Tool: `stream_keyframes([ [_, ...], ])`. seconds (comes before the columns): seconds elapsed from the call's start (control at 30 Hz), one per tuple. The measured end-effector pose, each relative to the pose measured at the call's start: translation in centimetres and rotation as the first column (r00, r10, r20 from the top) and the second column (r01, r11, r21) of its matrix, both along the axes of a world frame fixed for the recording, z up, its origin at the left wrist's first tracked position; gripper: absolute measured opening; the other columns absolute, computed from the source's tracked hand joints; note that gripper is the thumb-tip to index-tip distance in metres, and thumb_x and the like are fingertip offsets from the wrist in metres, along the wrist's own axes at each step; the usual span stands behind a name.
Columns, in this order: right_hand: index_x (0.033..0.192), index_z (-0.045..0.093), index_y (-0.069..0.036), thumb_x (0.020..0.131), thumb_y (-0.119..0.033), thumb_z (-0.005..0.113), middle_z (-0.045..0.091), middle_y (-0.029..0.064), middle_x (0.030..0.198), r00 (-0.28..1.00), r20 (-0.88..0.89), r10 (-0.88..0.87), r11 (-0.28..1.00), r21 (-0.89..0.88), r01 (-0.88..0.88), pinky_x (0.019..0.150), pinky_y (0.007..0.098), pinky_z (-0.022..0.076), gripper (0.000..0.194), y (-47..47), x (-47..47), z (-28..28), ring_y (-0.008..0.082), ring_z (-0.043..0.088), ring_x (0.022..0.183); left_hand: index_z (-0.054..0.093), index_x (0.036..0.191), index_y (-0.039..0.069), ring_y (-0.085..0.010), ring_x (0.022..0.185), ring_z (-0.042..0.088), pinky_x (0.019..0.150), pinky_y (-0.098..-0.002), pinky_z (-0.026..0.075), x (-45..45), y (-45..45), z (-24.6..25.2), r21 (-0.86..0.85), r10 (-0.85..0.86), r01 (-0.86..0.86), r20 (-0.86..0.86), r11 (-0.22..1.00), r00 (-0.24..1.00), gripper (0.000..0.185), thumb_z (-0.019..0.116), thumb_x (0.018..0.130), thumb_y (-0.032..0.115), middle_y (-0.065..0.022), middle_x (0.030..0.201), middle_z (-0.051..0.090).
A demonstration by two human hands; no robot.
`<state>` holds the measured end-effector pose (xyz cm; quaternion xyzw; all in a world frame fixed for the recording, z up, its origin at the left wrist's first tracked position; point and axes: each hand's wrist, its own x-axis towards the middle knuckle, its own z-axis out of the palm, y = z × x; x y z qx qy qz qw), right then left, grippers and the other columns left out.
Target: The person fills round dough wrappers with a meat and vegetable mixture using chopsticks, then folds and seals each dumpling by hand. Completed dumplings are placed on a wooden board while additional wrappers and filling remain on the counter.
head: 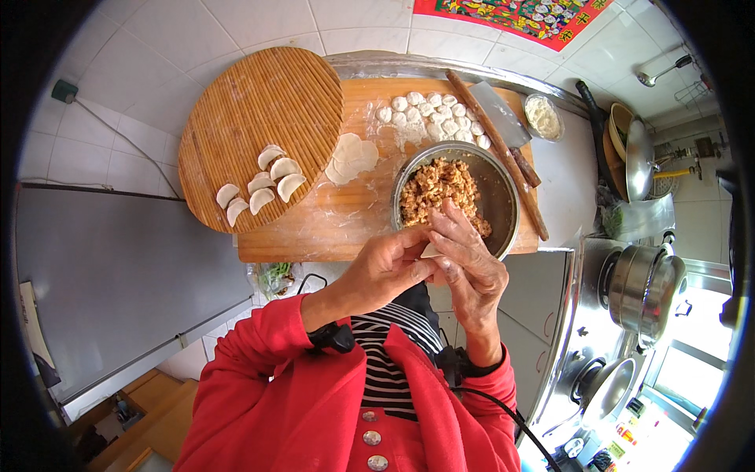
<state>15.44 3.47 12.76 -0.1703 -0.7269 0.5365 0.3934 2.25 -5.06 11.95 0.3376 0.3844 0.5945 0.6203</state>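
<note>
Both hands meet over the near edge of a steel bowl (514, 206) of minced filling (439, 186). Between them is a dumpling wrapper (430, 251), mostly hidden by fingers. My left hand (383, 259) grips it from the left with thumb and fingers. On its other side, my right hand (475, 265) pinches it, with the upper fingers stretched out over the bowl. Whether filling lies inside the wrapper cannot be seen. Left of the bowl, several flat round wrappers (352, 158) overlap on the wooden board (301, 242).
Several folded dumplings (286, 168) sit on a round slatted tray (259, 100) overlapping the board's left. Floured dough pieces (436, 109) lie behind the bowl. A rolling pin (498, 153) rests across a cleaver (501, 112). Right are a flour bowl (544, 117) and a steel pot (637, 289).
</note>
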Motion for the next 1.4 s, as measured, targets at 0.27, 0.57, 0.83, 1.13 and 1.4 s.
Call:
stream_keyframes([
  [0.27,0.105,0.065,-0.002,0.079,0.0,0.061,0.061,0.0137,0.116,0.995,0.001,-0.099,0.994,-0.038,0.099,0.106,0.0461,0.0272,0.026,-1.1,-0.3,-0.4,0.0337,0.041,0.126,0.042,0.126,-0.001,-0.0118,0.105,0.051,0.088,-0.0263,0.045,0.3,-0.2,-0.2,-0.009,0.091,-0.091,0.025,0.996,0.996,0.039,0.055,0.09,0.007,-0.0053,0.116,0.052],
  [0.57,0.104,0.066,-0.003,0.081,-0.004,0.061,0.061,0.0127,0.115,0.995,0.03,-0.095,0.992,0.082,0.092,0.106,0.0461,0.0269,0.023,-1.0,-0.3,-0.9,0.0327,0.04,0.127,0.04,0.127,-0.002,-0.0127,0.108,0.05,0.091,-0.0272,0.044,0.1,-0.2,0.2,-0.023,0.051,-0.052,-0.039,0.998,0.998,0.042,0.056,0.089,0.005,-0.0059,0.118,0.051],
  [0.83,0.114,0.062,-0.005,0.084,-0.007,0.059,0.056,0.0139,0.123,0.987,-0.043,-0.153,0.984,0.086,0.156,0.106,0.0467,0.0245,0.031,-1.1,-0.9,-1.3,0.0361,0.036,0.129,0.038,0.129,-0.002,-0.012,0.108,0.05,0.091,-0.0264,0.043,0.7,0.1,0.4,-0.015,0.108,-0.109,-0.014,0.994,0.994,0.045,0.055,0.088,0.004,-0.0076,0.117,0.051],
  [1.13,0.119,0.059,-0.007,0.086,-0.004,0.052,0.052,0.0123,0.13,0.961,0.038,-0.274,0.961,0.059,0.271,0.106,0.0464,0.0246,0.033,-1.4,-0.8,-1.1,0.0388,0.031,0.131,0.033,0.134,-0.001,-0.0129,0.112,0.047,0.093,-0.0278,0.042,0.8,0.7,0.4,0.014,0.113,-0.112,-0.113,0.994,0.987,0.047,0.051,0.09,0.006,-0.0075,0.123,0.047],
  [1.4,0.12,0.058,-0.006,0.089,-0.013,0.052,0.051,0.0144,0.129,0.956,0.054,-0.289,0.935,0.23,0.27,0.107,0.045,0.0239,0.032,-0.7,-0.6,-2.4,0.0367,0.032,0.131,0.033,0.134,0.0,-0.0142,0.112,0.049,0.093,-0.0291,0.044,1.8,1.1,0.0,-0.068,0.136,-0.135,0.017,0.989,0.991,0.045,0.047,0.093,0.013,-0.0083,0.123,0.048],
])
